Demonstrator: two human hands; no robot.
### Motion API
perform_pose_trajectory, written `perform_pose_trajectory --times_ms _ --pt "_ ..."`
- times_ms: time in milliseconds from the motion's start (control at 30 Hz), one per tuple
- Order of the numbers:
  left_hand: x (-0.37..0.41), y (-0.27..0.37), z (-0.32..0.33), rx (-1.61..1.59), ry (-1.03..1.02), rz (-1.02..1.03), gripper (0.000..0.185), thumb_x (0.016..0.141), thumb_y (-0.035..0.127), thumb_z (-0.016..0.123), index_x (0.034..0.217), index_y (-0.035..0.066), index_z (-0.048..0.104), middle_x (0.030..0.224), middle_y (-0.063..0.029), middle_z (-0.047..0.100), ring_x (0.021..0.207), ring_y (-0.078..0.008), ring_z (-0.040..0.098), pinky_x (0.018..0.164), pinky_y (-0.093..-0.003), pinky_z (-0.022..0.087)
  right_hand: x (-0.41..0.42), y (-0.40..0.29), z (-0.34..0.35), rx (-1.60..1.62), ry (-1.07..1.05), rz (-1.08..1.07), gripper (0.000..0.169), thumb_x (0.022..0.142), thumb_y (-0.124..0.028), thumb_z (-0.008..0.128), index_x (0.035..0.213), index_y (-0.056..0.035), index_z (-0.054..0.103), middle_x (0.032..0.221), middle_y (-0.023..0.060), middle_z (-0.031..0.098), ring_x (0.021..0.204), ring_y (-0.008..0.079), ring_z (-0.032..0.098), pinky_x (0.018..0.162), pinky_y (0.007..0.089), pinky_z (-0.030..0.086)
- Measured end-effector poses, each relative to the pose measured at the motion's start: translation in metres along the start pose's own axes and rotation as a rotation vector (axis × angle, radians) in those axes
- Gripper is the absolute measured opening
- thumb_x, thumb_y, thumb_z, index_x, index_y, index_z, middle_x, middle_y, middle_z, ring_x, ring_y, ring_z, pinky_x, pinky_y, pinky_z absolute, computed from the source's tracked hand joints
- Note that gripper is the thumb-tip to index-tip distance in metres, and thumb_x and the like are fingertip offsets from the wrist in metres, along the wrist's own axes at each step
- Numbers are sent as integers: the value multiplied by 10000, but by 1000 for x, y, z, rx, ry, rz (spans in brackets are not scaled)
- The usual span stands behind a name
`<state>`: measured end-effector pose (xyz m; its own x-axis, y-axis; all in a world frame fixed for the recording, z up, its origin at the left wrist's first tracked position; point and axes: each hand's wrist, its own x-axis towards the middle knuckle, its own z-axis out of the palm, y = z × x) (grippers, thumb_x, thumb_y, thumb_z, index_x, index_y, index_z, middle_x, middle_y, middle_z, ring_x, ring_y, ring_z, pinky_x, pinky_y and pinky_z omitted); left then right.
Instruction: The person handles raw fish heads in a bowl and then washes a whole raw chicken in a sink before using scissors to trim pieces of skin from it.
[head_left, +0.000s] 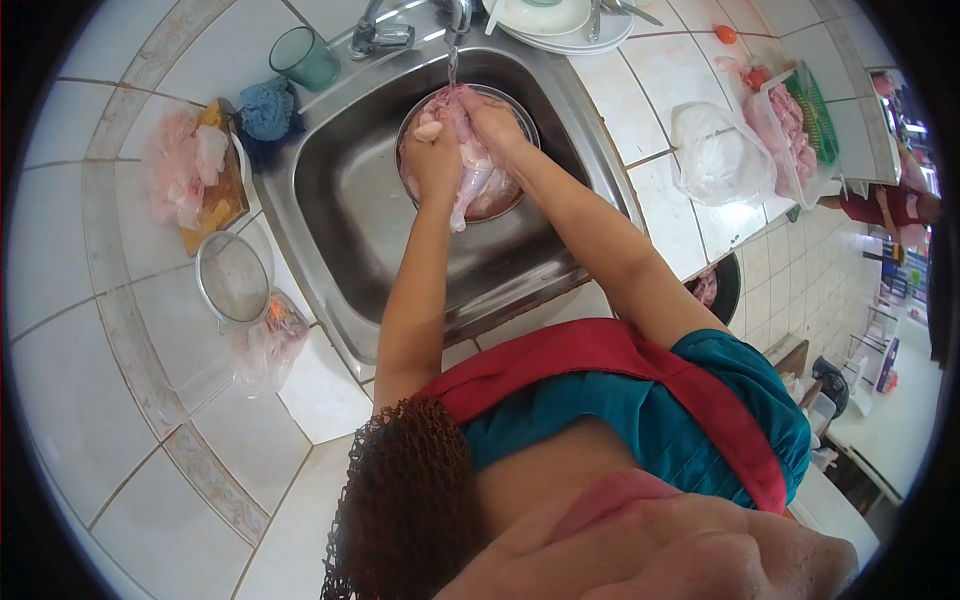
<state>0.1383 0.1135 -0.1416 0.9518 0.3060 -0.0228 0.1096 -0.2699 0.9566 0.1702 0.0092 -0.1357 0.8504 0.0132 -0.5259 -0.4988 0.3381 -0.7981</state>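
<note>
Both hands hold a piece of raw poultry over a round metal bowl in the stainless steel sink. My left hand grips its left side, a pale lump of meat or fat showing by the fingers. My right hand presses on its upper right side, fingertips partly hidden. Water runs from the faucet onto the meat near the fingers. A leg end hangs past the bowl's lower rim. More raw meat and pinkish water lie in the bowl below.
Left of the sink are a blue scrubber, a green glass, a wooden board with a plastic bag, and a strainer. Stacked plates stand behind; a clear bag and a basket of raw meat stand right.
</note>
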Motion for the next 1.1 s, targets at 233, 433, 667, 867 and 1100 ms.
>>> perform_pose_trajectory --times_ms 233,433,667,867,1100 --pt "9 -3 -4 -181 7 -95 213 913 185 587 1000 0 644 894 -58 657 797 -123 599 691 -258 467 18 34 -4 43 48 -233 180 925 -153 529 943 -28 658 798 50 616 673 140 557 596 292 466" --pt "15 8 2 -182 94 -97 178 904 171 606 916 -4 632 852 -41 643 749 -112 590 647 -267 473 11 33 1 -122 179 -802 245 883 -55 582 1118 -13 639 939 68 633 800 122 600 709 254 507" --pt "14 -8 9 105 159 181 136 873 150 624 868 15 614 812 -62 629 715 -120 560 637 -280 450 11 12 -17 -601 277 -894 179 769 -75 679 939 -30 714 864 134 655 735 200 639 682 309 512" --pt "15 -10 11 98 133 177 139 871 147 617 855 9 600 762 -60 614 695 -122 545 642 -287 441 8 0 -21 -642 264 -822 159 746 -101 691 888 -35 719 787 158 675 643 196 654 599 332 520" --pt "15 -3 3 43 96 79 138 884 152 613 871 15 599 782 -38 617 706 -108 543 648 -268 436 18 -1 -25 -112 32 -414 97 823 -60 669 870 16 707 722 68 669 632 102 614 544 246 499"
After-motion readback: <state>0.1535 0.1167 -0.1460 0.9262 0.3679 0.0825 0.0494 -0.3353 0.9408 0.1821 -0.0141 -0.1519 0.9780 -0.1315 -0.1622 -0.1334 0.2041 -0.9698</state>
